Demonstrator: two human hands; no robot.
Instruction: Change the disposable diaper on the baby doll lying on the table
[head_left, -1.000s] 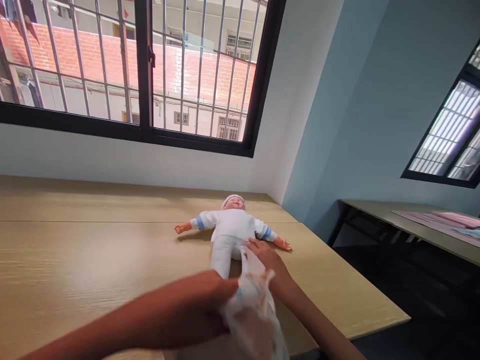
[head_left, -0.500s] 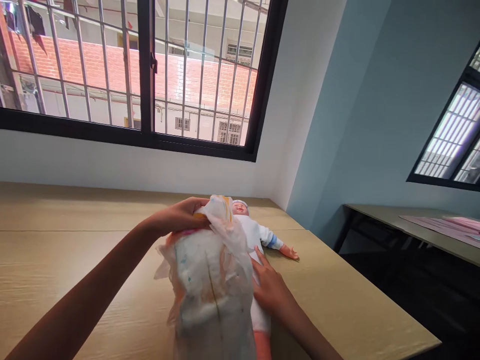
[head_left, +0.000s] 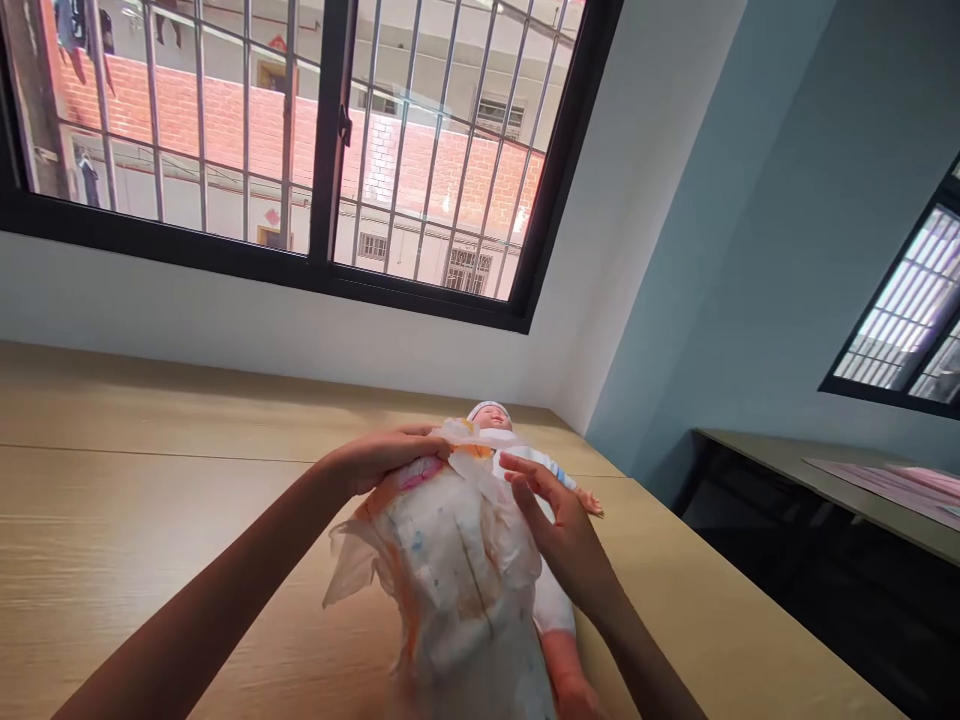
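A baby doll in white clothes lies on its back on the wooden table, head toward the window. A white printed diaper is spread over its belly and legs and hides most of the body. My left hand grips the diaper's top edge at the doll's chest. My right hand rests along the diaper's right side with fingers stretched out, touching it. One bare doll leg shows at the bottom.
A barred window runs along the wall behind the table. The table's right edge drops to a dark floor. A second table with pink items stands at the right under another window.
My left hand has lowered the diaper's top edge down onto the doll's chest. My right hand has shifted up along the diaper's side. The view has tilted slightly.
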